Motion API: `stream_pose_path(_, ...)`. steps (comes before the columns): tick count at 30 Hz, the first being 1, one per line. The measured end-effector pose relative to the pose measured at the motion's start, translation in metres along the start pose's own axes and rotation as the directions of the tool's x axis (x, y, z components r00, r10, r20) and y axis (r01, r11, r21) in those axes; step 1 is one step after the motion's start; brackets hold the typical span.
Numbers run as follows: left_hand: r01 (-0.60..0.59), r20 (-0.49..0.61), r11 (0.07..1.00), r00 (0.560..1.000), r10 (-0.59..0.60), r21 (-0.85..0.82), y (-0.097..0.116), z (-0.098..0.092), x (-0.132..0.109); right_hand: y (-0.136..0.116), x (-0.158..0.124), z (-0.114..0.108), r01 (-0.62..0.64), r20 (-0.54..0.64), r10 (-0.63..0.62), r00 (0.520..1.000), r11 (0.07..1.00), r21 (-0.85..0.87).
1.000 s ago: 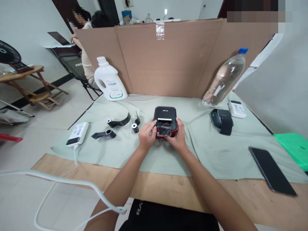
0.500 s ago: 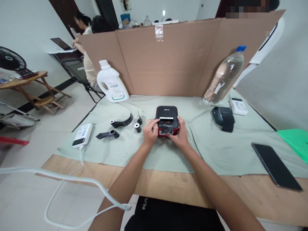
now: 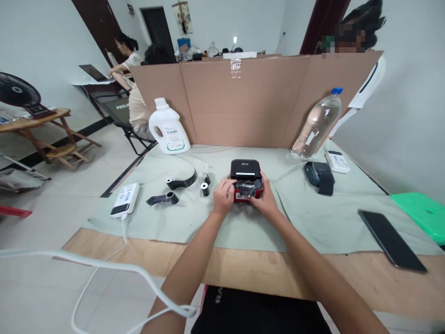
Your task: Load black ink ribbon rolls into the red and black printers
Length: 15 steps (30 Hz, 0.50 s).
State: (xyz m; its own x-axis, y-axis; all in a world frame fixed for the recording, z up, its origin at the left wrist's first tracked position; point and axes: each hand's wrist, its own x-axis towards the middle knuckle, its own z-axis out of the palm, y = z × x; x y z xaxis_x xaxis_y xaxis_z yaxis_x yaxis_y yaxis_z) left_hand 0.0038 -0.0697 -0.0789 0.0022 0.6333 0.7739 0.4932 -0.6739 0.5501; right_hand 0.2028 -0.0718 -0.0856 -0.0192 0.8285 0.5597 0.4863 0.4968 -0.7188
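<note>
A small black and red printer, apparently a label printer, rests on the cloth in front of me. Its black lid is tipped up a little, and a piece of shiny dark film hangs out over the front. My left hand grips the left front corner with bent fingers, the index fingertip at the lid's edge. Around the right side, my right hand is closed, its thumb on the front below the film. Left of the printer lie small rolls of black film: one upright roll, an unrolled one and another.
A cardboard screen stands behind, with a white jug and a clear bottle before it. White power banks, a black strapped device and a phone lie around. A white cable loops at front left.
The printer's lid has lifted, widening the gap above the film. Both hands stay on the printer. The camera view has shifted, so everything on the table appears lower.
</note>
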Motion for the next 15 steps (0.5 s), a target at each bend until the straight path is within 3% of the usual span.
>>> stream_pose_path(6,-0.035,-0.005,0.999,0.999,0.035,-0.014,-0.001,0.000,0.000,0.005,0.034,-0.024,-0.081,0.162,0.075,0.984,0.996,0.032)
stream_pose_path(11,-0.009,0.004,1.000,1.000,0.009,-0.016,-0.001,-0.001,0.001,-0.004,0.083,-0.031,-0.270,0.205,0.251,0.946,0.960,0.070)
stream_pose_path(15,0.004,0.013,1.000,1.000,-0.004,-0.019,0.000,0.000,0.001,-0.018,0.102,-0.031,-0.292,0.185,0.292,0.938,0.956,-0.030)
